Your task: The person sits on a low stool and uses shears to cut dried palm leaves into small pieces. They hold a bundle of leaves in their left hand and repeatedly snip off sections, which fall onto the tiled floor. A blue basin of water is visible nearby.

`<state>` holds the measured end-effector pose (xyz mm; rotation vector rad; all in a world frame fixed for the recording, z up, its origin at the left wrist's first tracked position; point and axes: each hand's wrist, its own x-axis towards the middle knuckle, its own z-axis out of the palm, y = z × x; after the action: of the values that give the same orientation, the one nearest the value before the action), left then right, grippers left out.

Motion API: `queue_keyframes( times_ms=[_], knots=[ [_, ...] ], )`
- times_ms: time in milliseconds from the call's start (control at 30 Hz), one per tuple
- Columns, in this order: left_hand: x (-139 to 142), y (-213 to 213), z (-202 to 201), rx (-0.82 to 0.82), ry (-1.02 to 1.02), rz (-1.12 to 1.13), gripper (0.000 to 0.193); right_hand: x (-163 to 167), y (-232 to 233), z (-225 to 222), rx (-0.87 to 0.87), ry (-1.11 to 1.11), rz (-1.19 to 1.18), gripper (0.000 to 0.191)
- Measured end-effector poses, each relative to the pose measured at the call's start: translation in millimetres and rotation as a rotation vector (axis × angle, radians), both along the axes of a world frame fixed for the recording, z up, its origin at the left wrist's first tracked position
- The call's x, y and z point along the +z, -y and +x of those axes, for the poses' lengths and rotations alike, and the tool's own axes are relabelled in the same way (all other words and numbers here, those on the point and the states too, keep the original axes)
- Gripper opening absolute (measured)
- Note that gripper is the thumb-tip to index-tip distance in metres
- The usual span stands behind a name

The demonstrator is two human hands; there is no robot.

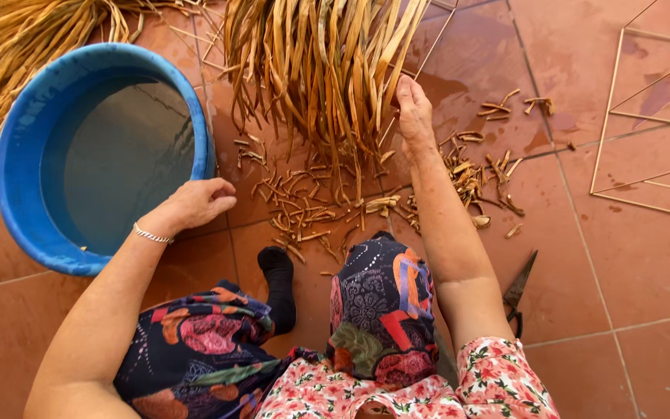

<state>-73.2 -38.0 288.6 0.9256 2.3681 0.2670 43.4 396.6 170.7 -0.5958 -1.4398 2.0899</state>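
Observation:
A thick bundle of dried yellow-brown leaf strips [319, 70] lies fanned out on the terracotta tile floor in front of me. My right hand [412, 112] reaches into its right edge, fingers pinched on a strip. My left hand [195, 203] hovers loosely curled beside the rim of a blue plastic basin [21, 155] holding water, gripping nothing I can see; a thin bracelet circles that wrist. Short cut strip pieces [312, 209] litter the floor between my hands. My knees in a patterned dark skirt and a black sock sit at the bottom.
A second heap of dried strips [25, 35] lies at the top left behind the basin. Dark scissors [517, 295] rest on the floor by my right elbow. A thin stick frame [649, 116] lies at the right. Wet patches mark the tiles.

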Motion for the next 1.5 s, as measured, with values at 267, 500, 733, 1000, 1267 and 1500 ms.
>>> queue_keyframes(
  times_ms=[267, 500, 733, 1000, 1267, 1500],
  knots=[
    [1, -6, -5, 0.069, 0.074, -0.092, 0.038, 15, -1, -31, 0.000, -0.031, -0.007, 0.041],
    [-1, -16, -10, 0.030, 0.083, -0.032, 0.038, 59, -26, -43, -0.058, 0.147, -0.198, 0.034],
    [-3, -58, 14, -0.027, 0.229, 0.228, 0.035, 92, -79, -66, -0.025, -0.044, -0.342, 0.024],
    [-8, -158, 58, -0.036, -0.123, 0.484, 0.057, 96, -83, -98, -0.255, -0.234, -0.744, 0.025],
    [-51, -234, 65, 0.177, -0.398, 0.482, 0.085, 72, -20, -99, -0.541, -0.240, -0.913, 0.029],
    [-98, -185, -9, 0.134, -0.832, 0.504, 0.056, 33, 59, -65, -0.244, -0.105, -0.449, 0.029]
  ],
)
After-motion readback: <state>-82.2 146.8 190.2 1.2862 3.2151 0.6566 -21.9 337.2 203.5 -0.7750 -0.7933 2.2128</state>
